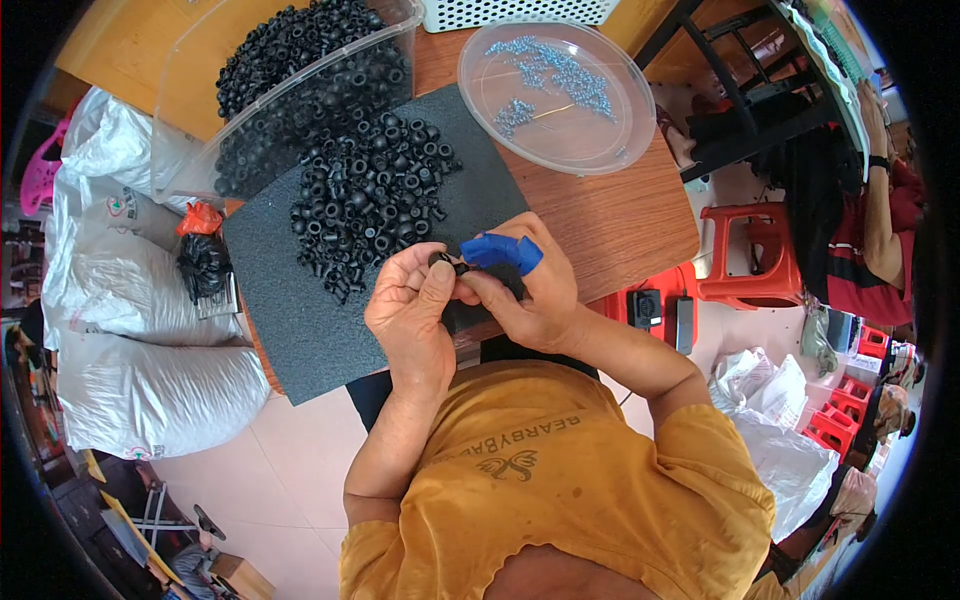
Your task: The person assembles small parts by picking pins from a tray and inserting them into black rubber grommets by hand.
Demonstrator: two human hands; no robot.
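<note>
My left hand pinches a small round black part between thumb and fingers. From the other side my right hand closes on the same part, its fingertips meeting the left ones. A blue covering wraps one finger of the right hand. Both hands are over the near edge of a dark grey mat. Just beyond them a heap of small black cup-like parts is spread on the mat. Whether the right fingers also hold a tiny piece cannot be made out.
A clear bin full of black parts stands far left. A round clear tray with small bluish metal pieces lies far right, near a white perforated basket. White sacks lean left; red stools and another person's arm are right.
</note>
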